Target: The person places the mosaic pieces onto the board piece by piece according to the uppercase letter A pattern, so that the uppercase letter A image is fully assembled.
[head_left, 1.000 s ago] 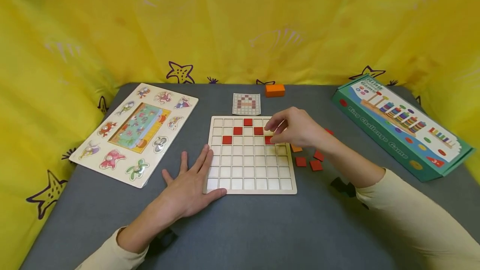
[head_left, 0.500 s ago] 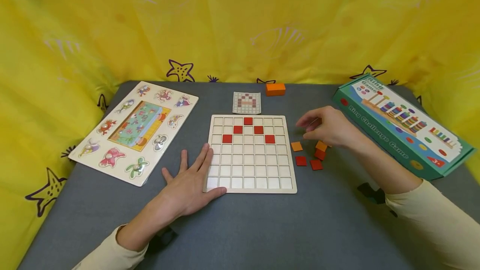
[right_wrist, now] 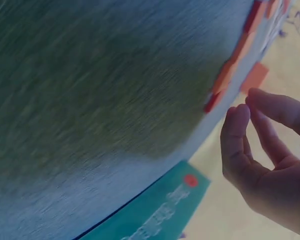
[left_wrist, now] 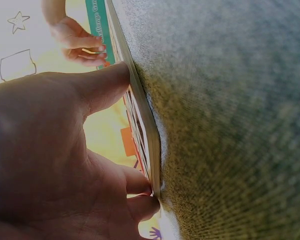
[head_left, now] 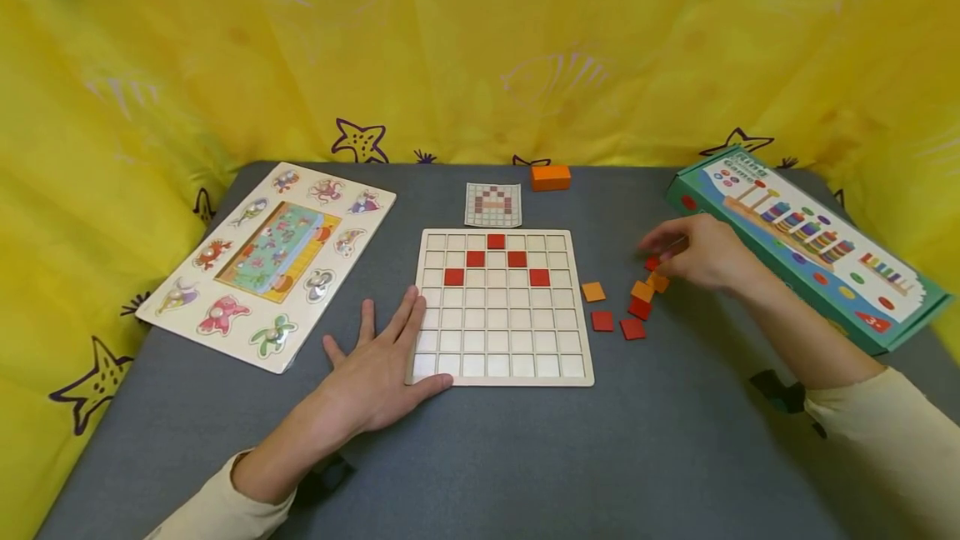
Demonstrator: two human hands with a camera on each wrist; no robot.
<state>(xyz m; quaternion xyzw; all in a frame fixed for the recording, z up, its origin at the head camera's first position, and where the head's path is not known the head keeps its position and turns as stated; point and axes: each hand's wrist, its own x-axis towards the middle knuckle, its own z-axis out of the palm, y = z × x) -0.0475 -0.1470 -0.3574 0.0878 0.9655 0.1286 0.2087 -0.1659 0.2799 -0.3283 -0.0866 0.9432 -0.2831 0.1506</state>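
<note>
A pale wooden grid board lies on the table, with several red square tiles set in its upper rows in a peaked pattern. My left hand rests spread on the board's left edge, thumb at the lower corner; the left wrist view shows its thumb against the board's side. Right of the board, my right hand hovers at the far end of a group of loose red and orange tiles. Its thumb and fingers are loosely bent with nothing between them. A red tile shows just below the fingertips.
Behind the board lie a small pattern card and an orange block. At left is an animal peg puzzle; at right, a green game box. A yellow curtain closes off the back and sides.
My right hand has left the red tile at the board's right side, in the third row, and moved right to the loose tiles. My left hand has stayed on the board edge.
</note>
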